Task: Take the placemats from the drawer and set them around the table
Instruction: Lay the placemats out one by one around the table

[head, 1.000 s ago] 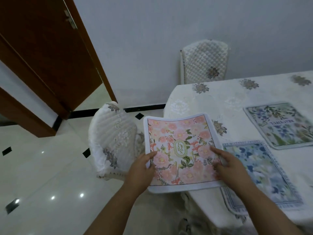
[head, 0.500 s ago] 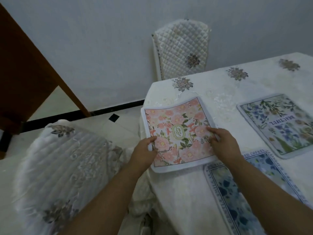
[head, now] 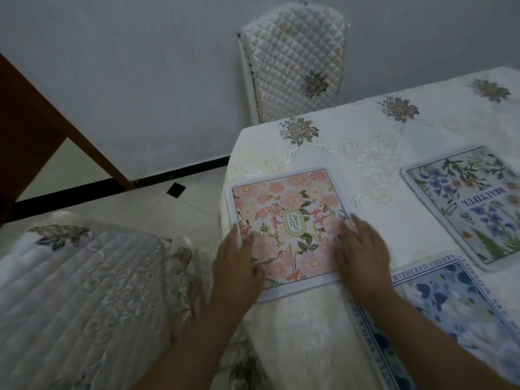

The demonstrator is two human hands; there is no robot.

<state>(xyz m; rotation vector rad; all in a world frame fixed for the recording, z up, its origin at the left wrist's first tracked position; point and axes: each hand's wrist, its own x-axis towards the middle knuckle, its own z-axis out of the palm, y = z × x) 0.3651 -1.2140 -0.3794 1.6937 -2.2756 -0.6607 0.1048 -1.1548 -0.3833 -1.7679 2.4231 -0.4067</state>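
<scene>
Pink mat [head: 287, 229] lies flat on table [head: 365, 153] at corner nearest person, left border along table edge, near-left corner seemingly overhanging. Judged thin, light, floppy, not fragile; likely slides easily when pushed. Best taken by opposite side borders, or nudged with flat palms. Left hand [head: 239, 266] rests palm down on left border, fingers straight, gripping nothing. Right hand [head: 363, 254] lies flat on right border, fingers extended, pressing only. Blue mat [head: 455, 305] just beside right hand; green mat [head: 478, 204] farther right, apart.
</scene>
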